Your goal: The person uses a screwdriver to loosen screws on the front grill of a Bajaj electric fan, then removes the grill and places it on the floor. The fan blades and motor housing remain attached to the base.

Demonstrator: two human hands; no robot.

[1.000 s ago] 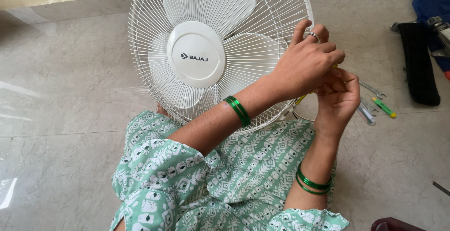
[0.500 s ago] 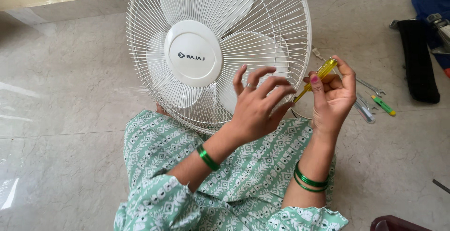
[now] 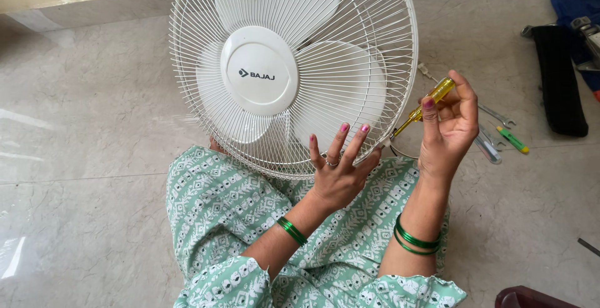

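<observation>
Head view, looking down at a lap and a marble floor (image 3: 81, 158).

- Fan (image 3: 290, 70): white, round wire guard, three blades behind a plain round centre cap. Stood tilted against the knees, lower rim resting on the green patterned dress (image 3: 237, 214).
- Left hand (image 3: 337, 170): released, fingers spread, pink-painted nails, a ring on one finger. Pressed flat against the lower right part of the guard, gripping nothing. Green bangles (image 3: 292, 230) on the wrist.
- Right hand (image 3: 447, 127): clenched round a screwdriver (image 3: 425, 104) with a clear yellow handle, thumb and fingers pinching the handle. Held just beside the fan's right rim, shaft slanting down-left, tip touching or nearly touching the guard's edge near the left fingertips; exact contact could not be told. Green bangles (image 3: 415, 242) on this wrist too.
- Spanner (image 3: 498, 116): metal, open-ended, flat on the floor just right of the right hand.
- Small green and yellow tool (image 3: 512, 140): on the floor beside the spanner; kind could not be told.
- Grey flat tool (image 3: 488, 149): next to it, partly hidden by the hand.
- Black pouch (image 3: 558, 83): long, lying near the right edge.
- Blue cloth (image 3: 574, 2): top right corner, partly out of view.
</observation>
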